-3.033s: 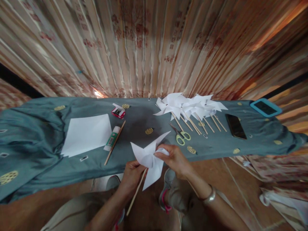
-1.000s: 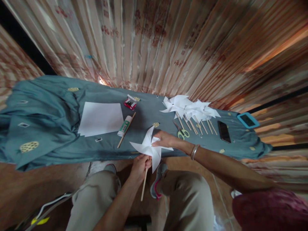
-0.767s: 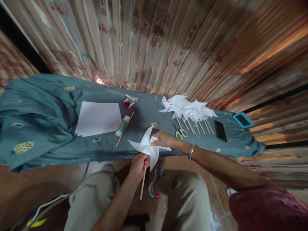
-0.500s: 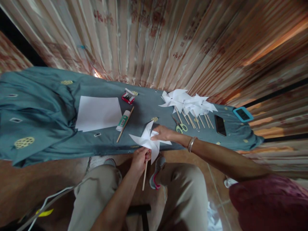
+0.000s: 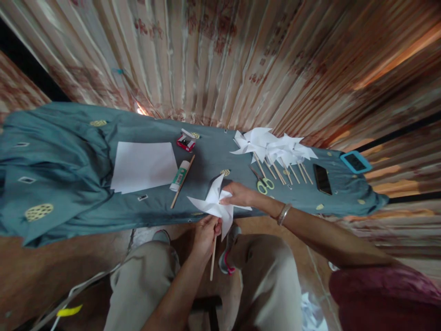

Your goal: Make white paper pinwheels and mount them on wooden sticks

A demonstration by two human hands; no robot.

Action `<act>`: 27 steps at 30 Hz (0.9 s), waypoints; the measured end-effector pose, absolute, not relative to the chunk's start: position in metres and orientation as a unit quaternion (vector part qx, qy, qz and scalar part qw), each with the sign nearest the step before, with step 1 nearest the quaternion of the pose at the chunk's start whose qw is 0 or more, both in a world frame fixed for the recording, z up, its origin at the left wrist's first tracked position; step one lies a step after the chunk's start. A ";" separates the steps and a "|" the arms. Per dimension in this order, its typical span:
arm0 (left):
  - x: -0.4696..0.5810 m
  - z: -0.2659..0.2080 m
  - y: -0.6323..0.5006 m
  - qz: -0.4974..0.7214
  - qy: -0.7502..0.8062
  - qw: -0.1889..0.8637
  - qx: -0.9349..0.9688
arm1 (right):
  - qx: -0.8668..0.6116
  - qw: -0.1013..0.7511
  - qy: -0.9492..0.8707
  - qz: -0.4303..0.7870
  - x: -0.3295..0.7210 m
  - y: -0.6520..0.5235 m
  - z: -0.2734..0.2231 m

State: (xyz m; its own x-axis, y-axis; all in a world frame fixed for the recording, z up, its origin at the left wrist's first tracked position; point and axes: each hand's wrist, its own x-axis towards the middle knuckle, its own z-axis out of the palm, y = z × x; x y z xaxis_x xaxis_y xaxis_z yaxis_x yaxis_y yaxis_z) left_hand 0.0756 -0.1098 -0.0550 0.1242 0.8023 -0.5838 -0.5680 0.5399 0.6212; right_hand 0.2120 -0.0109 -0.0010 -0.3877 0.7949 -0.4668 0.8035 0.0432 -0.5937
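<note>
A white paper pinwheel (image 5: 215,206) on a thin wooden stick is held at the table's front edge. My left hand (image 5: 207,232) is closed around the stick just below the blades, and the stick's lower end sticks out beneath it. My right hand (image 5: 237,194) is closed at the pinwheel's middle, its fingertips beside the small pin there, with one blade passing under the palm. Green-handled scissors (image 5: 263,183) lie just beyond the right wrist. Left of the pinwheel, a loose wooden stick (image 5: 182,182) leans along a glue stick (image 5: 179,176).
White paper sheets (image 5: 144,165) lie at the left, and an open red-and-white box (image 5: 186,140) sits behind the glue. Several pinwheels (image 5: 272,145) are heaped back right. Beside them are a phone (image 5: 323,179) and a blue-framed device (image 5: 356,162). A curtain (image 5: 206,59) hangs behind the cloth-covered table (image 5: 131,209).
The whole view has shifted slightly, so things sit a little farther right and lower. Both hands keep their hold on the pinwheel, with the right fingertips at its centre.
</note>
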 end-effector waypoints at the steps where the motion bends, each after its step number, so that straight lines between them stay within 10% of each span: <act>1: 0.075 -0.053 -0.111 0.467 0.473 0.735 0.134 | 0.553 -0.002 0.725 -0.410 0.213 -0.015 0.002; 14: 0.051 0.046 -0.076 0.519 0.379 0.490 0.589 | 0.471 -0.434 0.736 -0.217 0.225 -0.075 0.083; 27: 0.054 0.041 -0.064 0.558 0.305 0.330 0.698 | 0.496 -0.498 0.665 -0.254 0.237 -0.091 0.060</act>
